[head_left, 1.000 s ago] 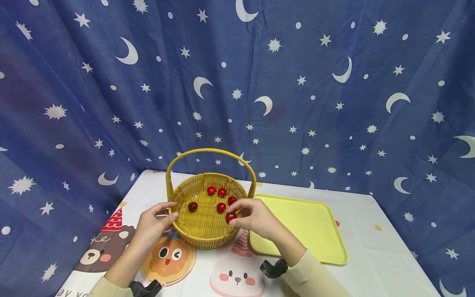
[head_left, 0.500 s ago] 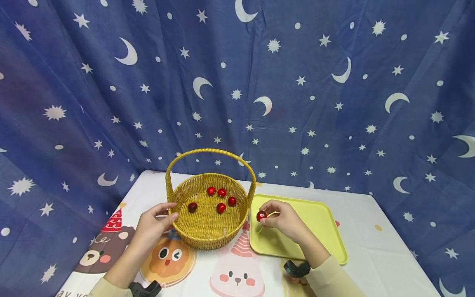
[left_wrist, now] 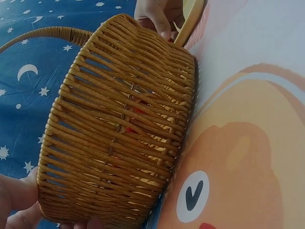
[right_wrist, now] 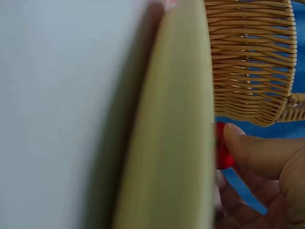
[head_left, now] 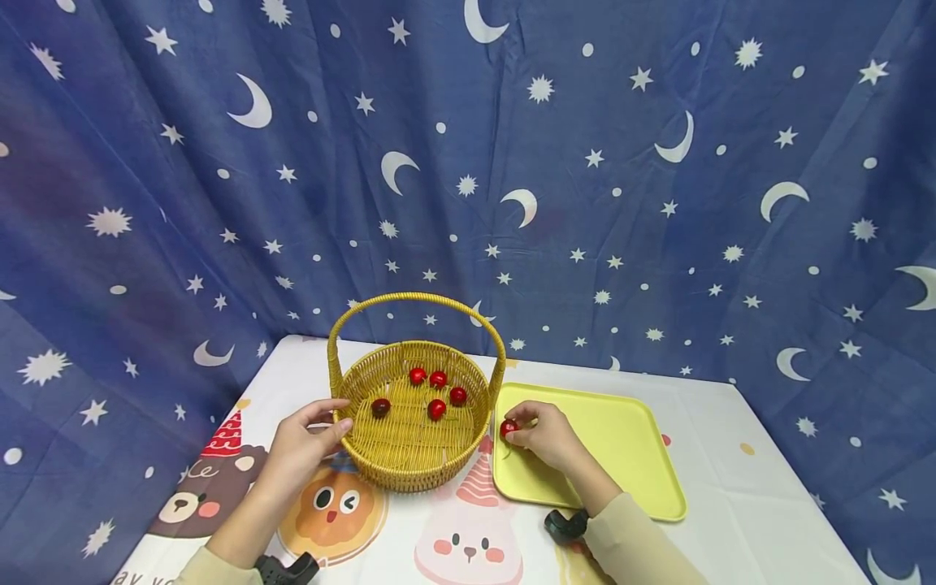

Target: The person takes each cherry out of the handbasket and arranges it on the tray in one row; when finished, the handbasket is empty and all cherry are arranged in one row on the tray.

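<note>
My right hand (head_left: 544, 436) pinches a red cherry (head_left: 509, 428) low over the left side of the yellow tray (head_left: 621, 439); its thin stem points down. Whether the cherry touches the tray is hard to tell. In the right wrist view the cherry (right_wrist: 223, 147) shows beside the thumb, partly behind the tray's rim. My left hand (head_left: 307, 439) grips the left rim of the woven basket (head_left: 409, 471), thumb and fingers on either side of it. Inside lie several cherries, most bright red, plus one dark cherry (head_left: 380, 408) at the left.
The basket's tall arched handle (head_left: 417, 296) rises above it. Basket and tray stand side by side on a white tablecloth (head_left: 746, 487) printed with cartoon animals. Behind the table hangs a blue curtain (head_left: 585, 203) with moons and stars.
My right hand has carried the cherry out of the basket, rightward to the tray, then slightly left and lower. The left hand and the basket have stayed in place.
</note>
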`<action>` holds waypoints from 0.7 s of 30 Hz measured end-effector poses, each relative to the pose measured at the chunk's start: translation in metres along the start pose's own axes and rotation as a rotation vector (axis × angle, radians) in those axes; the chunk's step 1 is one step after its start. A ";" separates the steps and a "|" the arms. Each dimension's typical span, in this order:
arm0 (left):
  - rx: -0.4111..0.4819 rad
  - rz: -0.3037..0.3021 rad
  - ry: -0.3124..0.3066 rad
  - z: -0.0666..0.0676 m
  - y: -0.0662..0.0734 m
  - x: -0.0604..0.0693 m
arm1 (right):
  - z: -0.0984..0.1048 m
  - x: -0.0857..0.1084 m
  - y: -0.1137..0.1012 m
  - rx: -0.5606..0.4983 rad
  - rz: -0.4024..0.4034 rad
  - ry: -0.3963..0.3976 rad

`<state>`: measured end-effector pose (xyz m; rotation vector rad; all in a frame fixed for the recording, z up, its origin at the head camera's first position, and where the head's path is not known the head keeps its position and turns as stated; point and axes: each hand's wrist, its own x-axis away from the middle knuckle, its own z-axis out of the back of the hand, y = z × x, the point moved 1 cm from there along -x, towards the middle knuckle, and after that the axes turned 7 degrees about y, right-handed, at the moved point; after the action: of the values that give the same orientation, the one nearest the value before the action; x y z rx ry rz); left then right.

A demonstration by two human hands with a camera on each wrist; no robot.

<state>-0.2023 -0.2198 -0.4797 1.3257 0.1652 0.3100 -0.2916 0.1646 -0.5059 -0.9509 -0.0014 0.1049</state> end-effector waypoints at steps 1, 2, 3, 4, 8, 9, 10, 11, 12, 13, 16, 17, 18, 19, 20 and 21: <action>0.003 0.004 0.003 0.000 0.000 0.000 | -0.001 -0.001 0.000 0.005 -0.003 0.008; 0.005 0.004 0.003 0.000 0.001 0.000 | -0.002 -0.001 0.000 0.011 -0.005 0.017; 0.009 0.007 0.003 0.000 0.000 0.000 | -0.004 -0.002 0.001 0.017 -0.009 0.022; 0.012 0.008 0.000 0.000 0.001 0.000 | -0.004 -0.002 0.001 0.022 -0.013 0.028; 0.021 0.015 -0.001 0.000 0.001 0.000 | -0.005 -0.002 0.001 0.039 -0.018 0.040; 0.019 0.012 0.000 -0.001 0.001 0.000 | -0.004 -0.002 0.001 0.040 -0.016 0.040; 0.017 0.008 0.002 -0.001 0.001 -0.001 | -0.004 -0.002 0.000 0.035 -0.019 0.040; 0.015 0.006 0.004 -0.001 0.001 -0.001 | -0.002 -0.002 -0.001 0.030 -0.016 0.041; 0.011 0.004 0.006 -0.001 0.001 -0.001 | -0.001 -0.001 -0.002 0.022 -0.017 0.042; 0.008 0.003 0.008 -0.001 0.001 -0.001 | 0.000 -0.001 -0.003 0.013 -0.016 0.043; 0.008 0.007 0.006 -0.001 0.001 0.000 | 0.005 0.003 -0.008 -0.025 -0.018 0.051; 0.009 0.007 0.004 -0.001 0.001 0.000 | 0.007 0.005 -0.011 -0.043 -0.010 0.054; 0.010 0.007 0.003 -0.001 0.001 0.000 | 0.010 0.007 -0.015 -0.062 -0.006 0.054; 0.012 0.008 0.003 -0.001 0.001 0.001 | 0.012 0.009 -0.019 -0.085 0.000 0.050; 0.014 0.009 0.002 -0.001 0.000 0.001 | 0.015 0.012 -0.023 -0.107 0.008 0.045; 0.015 0.009 0.002 -0.001 0.000 0.001 | 0.017 0.014 -0.027 -0.129 0.018 0.036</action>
<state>-0.2017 -0.2190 -0.4794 1.3413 0.1634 0.3185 -0.2760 0.1642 -0.4740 -1.0813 0.0339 0.1051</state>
